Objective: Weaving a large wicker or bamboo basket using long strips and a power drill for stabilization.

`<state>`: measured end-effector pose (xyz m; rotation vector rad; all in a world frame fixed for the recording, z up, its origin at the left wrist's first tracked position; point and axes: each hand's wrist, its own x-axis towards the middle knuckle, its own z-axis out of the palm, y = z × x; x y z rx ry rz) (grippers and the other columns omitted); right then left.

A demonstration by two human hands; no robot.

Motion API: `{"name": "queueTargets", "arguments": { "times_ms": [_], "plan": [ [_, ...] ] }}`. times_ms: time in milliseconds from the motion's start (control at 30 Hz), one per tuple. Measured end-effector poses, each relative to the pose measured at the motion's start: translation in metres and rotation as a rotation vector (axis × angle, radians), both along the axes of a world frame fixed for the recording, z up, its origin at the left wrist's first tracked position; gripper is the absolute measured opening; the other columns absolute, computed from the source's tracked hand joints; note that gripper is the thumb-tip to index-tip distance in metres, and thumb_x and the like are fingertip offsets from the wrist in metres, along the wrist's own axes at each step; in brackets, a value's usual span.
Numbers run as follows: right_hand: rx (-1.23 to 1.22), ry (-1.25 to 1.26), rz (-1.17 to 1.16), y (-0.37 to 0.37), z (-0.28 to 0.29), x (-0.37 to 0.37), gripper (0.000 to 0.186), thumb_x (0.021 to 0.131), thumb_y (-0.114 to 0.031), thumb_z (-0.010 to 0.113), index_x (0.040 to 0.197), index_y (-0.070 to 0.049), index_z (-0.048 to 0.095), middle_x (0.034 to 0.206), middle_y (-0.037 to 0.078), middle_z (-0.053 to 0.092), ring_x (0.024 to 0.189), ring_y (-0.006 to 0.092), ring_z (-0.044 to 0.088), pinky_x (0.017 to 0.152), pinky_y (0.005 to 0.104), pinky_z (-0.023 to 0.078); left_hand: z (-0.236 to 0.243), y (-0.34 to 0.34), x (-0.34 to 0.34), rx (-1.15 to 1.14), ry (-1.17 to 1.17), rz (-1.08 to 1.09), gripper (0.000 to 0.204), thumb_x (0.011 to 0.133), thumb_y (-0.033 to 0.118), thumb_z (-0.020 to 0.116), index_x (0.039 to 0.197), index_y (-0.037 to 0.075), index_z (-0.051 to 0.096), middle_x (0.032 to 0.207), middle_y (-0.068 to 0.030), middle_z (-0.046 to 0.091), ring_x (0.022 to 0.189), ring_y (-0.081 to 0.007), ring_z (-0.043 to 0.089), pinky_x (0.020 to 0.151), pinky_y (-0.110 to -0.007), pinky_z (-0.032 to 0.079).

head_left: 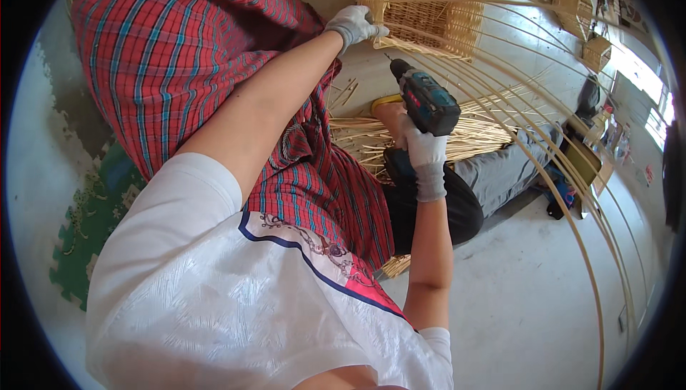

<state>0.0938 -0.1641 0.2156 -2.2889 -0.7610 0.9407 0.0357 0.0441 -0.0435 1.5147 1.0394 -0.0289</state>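
A square woven wicker basket (429,6) lies at the far middle, its open side facing me. Long pale canes run out from its rim to the right. My left hand (355,27), in a whitish-grey work glove, is closed on the basket's near left corner. My right hand (426,148), gloved alike, grips a dark teal and black cordless drill (430,102) by its handle. The drill's chuck (400,68) points up and left toward that corner, a short gap away from it. A thin bit shows at its tip.
Loose cut canes (468,129) lie spread on the floor beyond my right hand. Long bent canes (582,243) arch down the right side. More wicker baskets (572,6) stand at the far right. A green foam mat (107,208) lies at the left.
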Motion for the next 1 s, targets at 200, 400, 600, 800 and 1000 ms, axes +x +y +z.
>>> {"name": "queueTargets", "arguments": {
  "times_ms": [200, 400, 600, 800, 1000],
  "plan": [
    [-0.132, 0.152, -0.126, 0.013, 0.004, -0.004, 0.028, 0.087, -0.017, 0.074, 0.111, -0.002, 0.068, 0.078, 0.003, 0.069, 0.059, 0.0116, 0.063, 0.056, 0.0293, 0.05, 0.024, -0.006, -0.002, -0.01, -0.048, 0.001, 0.062, 0.071, 0.056, 0.089, 0.096, 0.003, 0.068, 0.091, -0.0109, 0.07, 0.084, -0.0233, 0.065, 0.08, -0.038, 0.052],
    [-0.034, 0.049, -0.04, 0.018, 0.008, -0.007, 0.023, 0.089, -0.015, 0.072, 0.109, -0.004, 0.069, 0.075, 0.002, 0.067, 0.056, 0.0109, 0.06, 0.055, 0.0293, 0.049, 0.031, -0.005, -0.003, -0.076, -0.047, 0.01, 0.062, 0.069, 0.057, 0.089, 0.096, 0.004, 0.069, 0.091, -0.01, 0.072, 0.084, -0.023, 0.066, 0.08, -0.037, 0.053],
    [-0.184, 0.152, -0.087, 0.016, 0.013, -0.004, 0.019, 0.09, -0.014, 0.071, 0.106, -0.004, 0.069, 0.074, 0.001, 0.066, 0.056, 0.0105, 0.058, 0.053, 0.0286, 0.047, 0.033, -0.007, -0.003, -0.086, -0.05, 0.008, 0.062, 0.068, 0.057, 0.09, 0.095, 0.005, 0.069, 0.091, -0.0095, 0.072, 0.083, -0.0227, 0.066, 0.08, -0.037, 0.053],
    [-0.061, 0.113, -0.009, 0.019, 0.009, 0.001, 0.017, 0.091, -0.014, 0.068, 0.104, -0.003, 0.069, 0.069, 0.0, 0.063, 0.054, 0.0105, 0.056, 0.052, 0.0292, 0.045, 0.029, -0.006, -0.005, -0.1, -0.068, 0.019, 0.061, 0.067, 0.057, 0.09, 0.093, 0.005, 0.069, 0.089, -0.0091, 0.072, 0.082, -0.0225, 0.066, 0.079, -0.037, 0.053],
    [-0.233, 0.161, 0.003, 0.026, 0.009, 0.014, 0.025, 0.093, -0.025, 0.07, 0.077, -0.006, 0.066, 0.056, 0.0, 0.058, 0.047, 0.0116, 0.054, 0.048, 0.0295, 0.041, 0.032, -0.006, -0.006, -0.109, -0.058, 0.013, 0.06, 0.066, 0.056, 0.091, 0.09, 0.006, 0.07, 0.088, -0.0089, 0.072, 0.081, -0.0221, 0.065, 0.078, -0.037, 0.053]
  ]
}}
